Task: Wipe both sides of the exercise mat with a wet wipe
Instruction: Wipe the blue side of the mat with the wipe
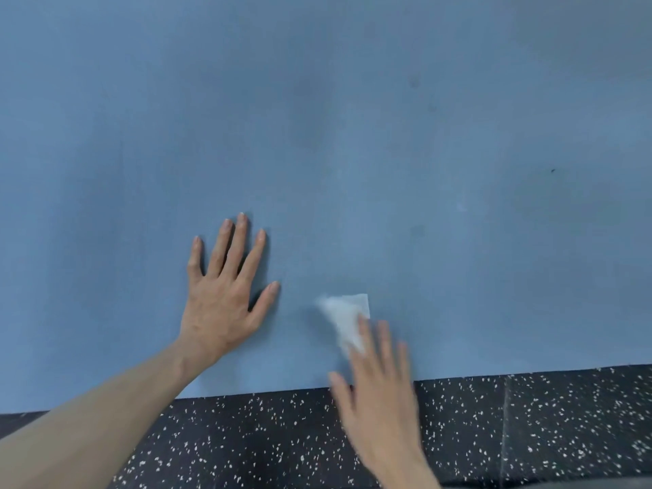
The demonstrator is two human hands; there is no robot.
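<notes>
A blue exercise mat (352,135) lies flat and fills most of the view. My left hand (225,294) rests palm-down on it with fingers spread straight. A white wet wipe (344,314) lies on the mat near its front edge. My right hand (377,386), blurred by motion, presses the wipe's near part under straight fingertips; its palm hangs over the mat's edge.
Black rubber flooring with white speckles (529,428) runs along the mat's near edge. A seam in the flooring (506,418) shows at the right. A few dark spots (552,170) mark the mat's right half.
</notes>
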